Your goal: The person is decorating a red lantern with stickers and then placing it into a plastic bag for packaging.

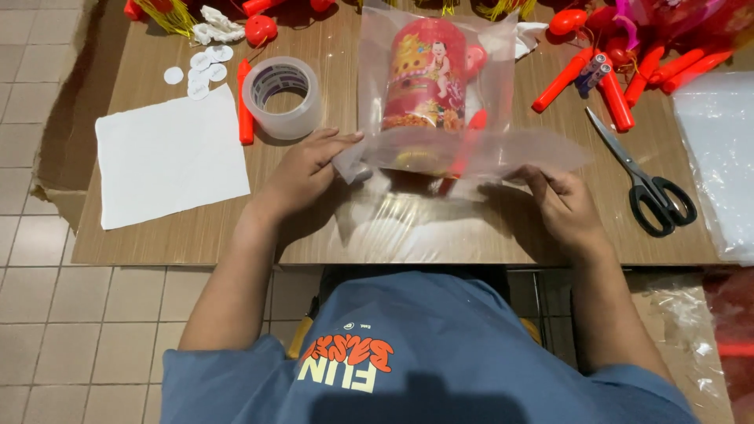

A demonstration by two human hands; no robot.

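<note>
Head view shows us seated at a wooden table [196, 235], both hands at the near end of a clear bag [440, 149] that holds a red lantern [424, 74]. Our left hand [302, 169] pinches the bag's left corner between thumb and fingers; our right hand [561, 204] grips the right side of the same edge, fingers curled under the film. We judge the step in hand to be the closing of the bag: the mouth is being folded flat across the near end, and the fold looks half made. The next move, as we read it, calls for one hand to keep the flap pressed down while the other frees itself to reach the tape roll [283, 96], which stands just beyond the left hand, or the scissors [648, 184], which lie to the right of the right hand. The bag lies in the middle of the table, straight ahead of us. The lantern's long axis runs away from us, one end toward our chest under the fold, the other pointing at the far edge; a red stick [463, 149] lies beside it inside the bag. A white sheet [169, 157] lies to the left, round white stickers [200, 71] beyond it, and red handles [613, 78] lie scattered at the far right.
</note>
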